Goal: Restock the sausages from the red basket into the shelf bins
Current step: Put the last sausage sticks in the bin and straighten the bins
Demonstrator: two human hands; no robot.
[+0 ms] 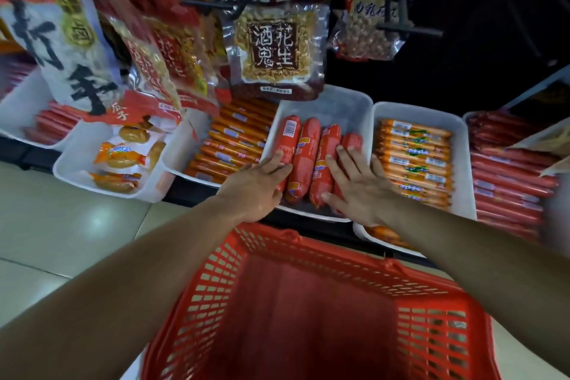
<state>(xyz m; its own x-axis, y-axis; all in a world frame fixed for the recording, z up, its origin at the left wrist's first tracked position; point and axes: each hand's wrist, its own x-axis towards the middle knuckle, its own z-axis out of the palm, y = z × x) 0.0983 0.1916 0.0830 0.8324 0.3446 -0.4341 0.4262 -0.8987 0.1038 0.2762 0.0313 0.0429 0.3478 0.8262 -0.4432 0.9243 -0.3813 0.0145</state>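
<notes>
Rested the left hand [262, 182] flat, fingers straight and unclenched, on the leftmost of four fat red sausages [303, 157], fingertips on its wrapper close to the left wall of the white bin [345, 102]. Laid the right hand [357, 185] open as well, fingers spread and straight, over the sausages on the right side of the row. Gripped nothing with either hand; merely touched the wrappers with loose palms.

Saw the four sausages side by side and touching, lengthwise from front to back, in the near part of that bin, a white barcode label up on the leftmost.

Just left of it, found a bin of thin orange sausages [234, 145] stacked in rows; just right, a bin of orange sticks with green-and-yellow labels [413, 160]. Further right, noted a pile of slim red sticks [509, 182]; further left, a bin of orange-wrapped snack packs [120, 157].

Above the bins, spotted bags of peanuts [274, 49] on black pegs, the nearest bag hanging over the back rim of the white bin.

Below both forearms, near the shelf front, made out the red basket [308, 302], its slotted walls and dark red floor in view, on pale floor tiles [61, 225].
</notes>
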